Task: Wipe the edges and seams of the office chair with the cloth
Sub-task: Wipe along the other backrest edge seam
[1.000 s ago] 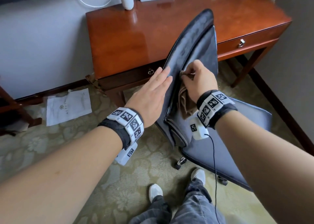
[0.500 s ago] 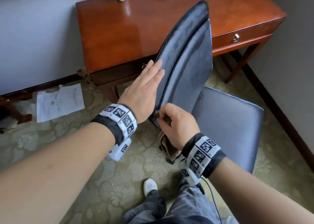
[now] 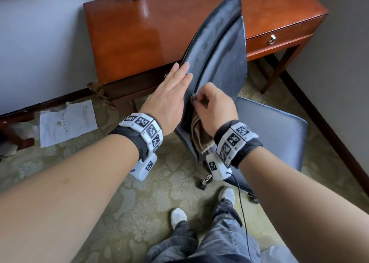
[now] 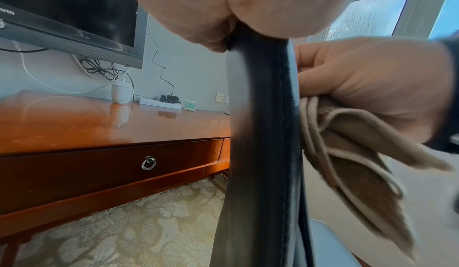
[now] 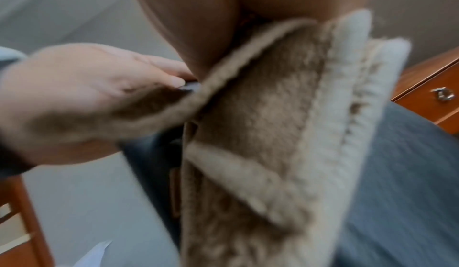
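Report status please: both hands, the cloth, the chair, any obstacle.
Left hand flat on dark leather chair backrest, steadying. Right hand grips beige terry cloth at backrest edge seam. Nothing in the way.

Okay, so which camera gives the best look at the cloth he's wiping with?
The left wrist view: the cloth hangs sharp and unobstructed from the right hand, folds and pale hem visible. The right wrist view fills with it but is blurred. The head view shows only a strip below the hand.

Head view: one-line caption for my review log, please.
Left hand rests flat on the office chair backrest while right hand grips the cloth against its edge.
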`<move>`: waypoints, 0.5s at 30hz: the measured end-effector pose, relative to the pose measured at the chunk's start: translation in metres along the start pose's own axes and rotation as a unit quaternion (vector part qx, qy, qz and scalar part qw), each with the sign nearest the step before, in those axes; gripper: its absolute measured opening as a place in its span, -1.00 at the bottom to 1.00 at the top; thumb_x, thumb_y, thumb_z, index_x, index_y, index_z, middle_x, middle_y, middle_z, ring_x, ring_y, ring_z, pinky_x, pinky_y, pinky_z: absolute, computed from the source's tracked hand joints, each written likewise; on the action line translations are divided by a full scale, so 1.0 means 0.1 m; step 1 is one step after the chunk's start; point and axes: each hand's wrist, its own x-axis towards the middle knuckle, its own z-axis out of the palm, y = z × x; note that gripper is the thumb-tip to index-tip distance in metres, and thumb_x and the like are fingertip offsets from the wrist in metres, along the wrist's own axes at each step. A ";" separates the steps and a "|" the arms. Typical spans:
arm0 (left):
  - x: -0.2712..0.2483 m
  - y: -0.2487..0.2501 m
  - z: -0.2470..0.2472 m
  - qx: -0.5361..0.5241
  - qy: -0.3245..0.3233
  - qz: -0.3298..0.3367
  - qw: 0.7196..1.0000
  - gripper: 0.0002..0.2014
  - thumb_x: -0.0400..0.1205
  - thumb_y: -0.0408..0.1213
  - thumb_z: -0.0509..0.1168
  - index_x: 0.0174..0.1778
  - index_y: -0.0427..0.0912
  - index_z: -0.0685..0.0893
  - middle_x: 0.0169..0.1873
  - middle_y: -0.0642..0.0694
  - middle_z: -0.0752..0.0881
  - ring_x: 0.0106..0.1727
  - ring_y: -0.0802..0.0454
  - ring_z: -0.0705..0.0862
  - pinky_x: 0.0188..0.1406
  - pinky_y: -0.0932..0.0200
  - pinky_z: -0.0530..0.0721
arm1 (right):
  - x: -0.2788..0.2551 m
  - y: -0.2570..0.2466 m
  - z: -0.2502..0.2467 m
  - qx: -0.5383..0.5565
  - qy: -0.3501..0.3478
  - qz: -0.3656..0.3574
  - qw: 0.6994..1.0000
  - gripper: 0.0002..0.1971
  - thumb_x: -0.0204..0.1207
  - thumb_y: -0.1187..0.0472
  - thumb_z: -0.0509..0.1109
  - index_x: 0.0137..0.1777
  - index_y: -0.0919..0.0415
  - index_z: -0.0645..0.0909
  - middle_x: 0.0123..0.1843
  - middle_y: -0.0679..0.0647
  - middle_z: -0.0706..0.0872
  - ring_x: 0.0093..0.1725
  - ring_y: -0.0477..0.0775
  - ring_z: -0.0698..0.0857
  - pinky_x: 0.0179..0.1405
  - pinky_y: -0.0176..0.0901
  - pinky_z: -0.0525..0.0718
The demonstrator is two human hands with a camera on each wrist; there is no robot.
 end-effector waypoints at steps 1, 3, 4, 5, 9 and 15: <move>-0.01 0.00 0.00 -0.003 -0.002 -0.003 1.000 -0.43 0.79 -0.56 0.02 0.77 -0.26 0.33 0.85 -0.04 0.10 0.86 0.03 -0.01 0.82 0.01 0.18 | -0.10 -0.01 0.02 0.000 -0.011 -0.009 1.000 -0.85 0.58 0.19 0.46 -0.11 0.04 0.52 -0.24 -0.13 0.63 -0.26 -0.10 0.54 -0.31 -0.51 0.41; -0.02 0.02 -0.01 -0.007 0.000 -0.007 1.000 -0.43 0.80 -0.55 0.01 0.79 -0.23 0.32 0.85 -0.01 0.09 0.86 0.06 -0.03 0.79 0.10 0.15 | -0.34 -0.01 0.07 0.000 -0.036 -0.025 0.999 -0.83 0.58 0.20 0.47 -0.12 0.04 0.50 -0.19 -0.10 0.65 -0.22 -0.08 0.56 -0.29 -0.42 0.46; -0.03 0.02 -0.01 -0.009 0.004 -0.008 1.000 -0.43 0.80 -0.54 0.01 0.78 -0.23 0.32 0.85 0.00 0.09 0.86 0.07 -0.03 0.77 0.14 0.15 | -0.44 0.00 0.10 -0.001 -0.045 -0.033 0.998 -0.81 0.58 0.21 0.47 -0.12 0.04 0.48 -0.18 -0.10 0.65 -0.22 -0.07 0.57 -0.28 -0.33 0.48; -0.04 0.03 0.00 -0.010 0.006 -0.009 1.000 -0.44 0.81 -0.54 0.01 0.78 -0.23 0.33 0.85 0.00 0.10 0.86 0.07 -0.02 0.75 0.18 0.13 | -0.53 0.01 0.13 -0.002 -0.049 -0.043 0.998 -0.80 0.58 0.22 0.47 -0.12 0.04 0.47 -0.18 -0.10 0.65 -0.23 -0.06 0.57 -0.27 -0.27 0.50; -0.05 0.05 -0.02 -0.010 0.001 -0.015 1.000 -0.43 0.81 -0.52 -0.02 0.79 -0.19 0.31 0.85 0.04 0.08 0.86 0.11 -0.05 0.73 0.23 0.06 | -0.68 0.03 0.19 -0.004 -0.043 -0.068 0.997 -0.81 0.58 0.24 0.46 -0.11 0.06 0.47 -0.17 -0.12 0.61 -0.23 0.00 0.58 -0.24 -0.14 0.58; -0.04 0.09 -0.03 -0.015 0.009 -0.009 1.000 -0.44 0.81 -0.54 0.00 0.79 -0.22 0.33 0.85 0.02 0.11 0.86 0.10 -0.03 0.69 0.40 -0.04 | -0.62 0.16 0.07 -0.019 -0.081 -0.045 0.996 -0.75 0.55 0.15 0.52 -0.12 -0.04 0.45 -0.15 -0.14 0.68 -0.18 0.02 0.66 -0.16 -0.05 0.68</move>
